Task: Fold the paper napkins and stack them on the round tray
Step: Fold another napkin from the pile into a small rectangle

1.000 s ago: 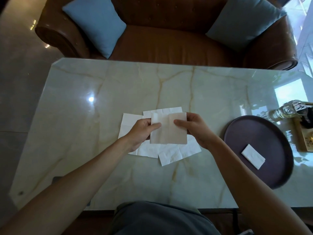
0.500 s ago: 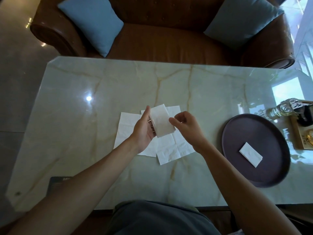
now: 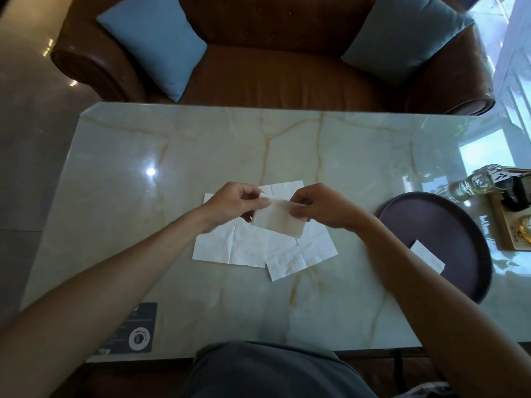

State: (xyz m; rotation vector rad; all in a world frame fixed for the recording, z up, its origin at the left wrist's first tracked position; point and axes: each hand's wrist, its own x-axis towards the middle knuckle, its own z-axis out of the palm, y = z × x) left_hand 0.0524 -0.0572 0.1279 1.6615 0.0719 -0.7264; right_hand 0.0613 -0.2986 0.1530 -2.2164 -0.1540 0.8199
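Observation:
A folded white napkin (image 3: pixel 280 222) hangs above the middle of the marble table, pinched along its top edge by both hands. My left hand (image 3: pixel 231 203) grips its left corner and my right hand (image 3: pixel 323 206) its right corner. Beneath them lie unfolded napkins (image 3: pixel 235 247), overlapping flat on the table. The dark round tray (image 3: pixel 448 225) sits to the right. One folded napkin (image 3: pixel 428 255) rests on it, partly hidden by my right forearm.
A glass bottle (image 3: pixel 479 182) and a wooden box (image 3: pixel 514 222) stand beyond the tray at the table's right edge. A dark sticker (image 3: pixel 135 330) marks the near left of the table (image 3: pixel 143 225). A brown sofa (image 3: pixel 273 53) with blue cushions stands behind.
The napkin has gone from a half-sheet held upright to a narrower folded piece held horizontally by its top edge. Both hands rose slightly and turned it.

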